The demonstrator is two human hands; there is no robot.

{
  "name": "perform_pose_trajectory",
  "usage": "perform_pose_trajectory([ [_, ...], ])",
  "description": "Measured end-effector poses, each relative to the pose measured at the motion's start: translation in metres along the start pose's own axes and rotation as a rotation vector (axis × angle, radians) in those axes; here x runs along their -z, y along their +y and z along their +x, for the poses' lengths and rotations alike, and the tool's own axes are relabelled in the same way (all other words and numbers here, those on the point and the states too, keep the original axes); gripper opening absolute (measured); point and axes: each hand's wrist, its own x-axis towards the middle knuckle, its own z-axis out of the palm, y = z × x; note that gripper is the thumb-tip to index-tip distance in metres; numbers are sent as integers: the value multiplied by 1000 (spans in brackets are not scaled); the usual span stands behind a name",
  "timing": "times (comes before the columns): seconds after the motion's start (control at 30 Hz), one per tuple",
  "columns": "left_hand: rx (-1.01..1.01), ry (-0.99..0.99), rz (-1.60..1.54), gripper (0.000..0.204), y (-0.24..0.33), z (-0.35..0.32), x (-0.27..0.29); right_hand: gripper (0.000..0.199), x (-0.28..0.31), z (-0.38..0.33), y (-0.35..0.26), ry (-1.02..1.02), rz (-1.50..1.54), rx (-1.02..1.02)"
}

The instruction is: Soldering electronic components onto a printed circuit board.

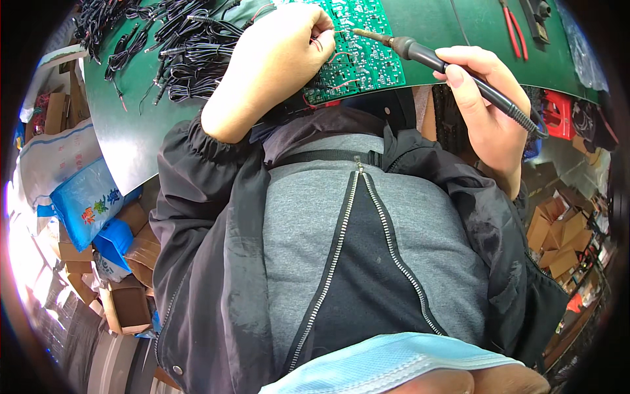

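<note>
My right hand (489,108) grips the black handle of a soldering iron (425,55), its tip pointing left over a green circuit board (380,62). On the left side of the board, my left hand (279,56) is closed in a pinch. A thin reddish wire (339,31) runs from its fingertips toward the iron's tip; whether the tip touches it I cannot tell. The board carries many small components, and several short red wires rise from it. My left hand and wrist cover part of the board.
Bundles of black cable (197,62) lie left of my left arm on the green table (121,154). Red-handled pliers (516,33), a black metal piece (538,20) and clear plastic (583,49) lie at the far right. Cardboard boxes (558,230) and a blue-white sack (85,200) stand below.
</note>
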Motion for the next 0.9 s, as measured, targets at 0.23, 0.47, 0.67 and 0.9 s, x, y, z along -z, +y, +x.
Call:
perform_pose_trajectory([
  [0.23, -1, -13, 23, 16, -4, 1, -3, 14, -2, 4, 0, -20, -6, 7],
  [0.47, -15, 10, 30, 15, -6, -1, -3, 14, -1, 10, -9, -75, -64, 12],
  [0.67, -28, 16, 21, 15, -5, 0, -4, 14, 4, 10, -13, -68, -133, 96],
  [0.9, -27, 26, 23, 14, -3, -2, -2, 14, 7, 0, -9, 7, -56, 13],
])
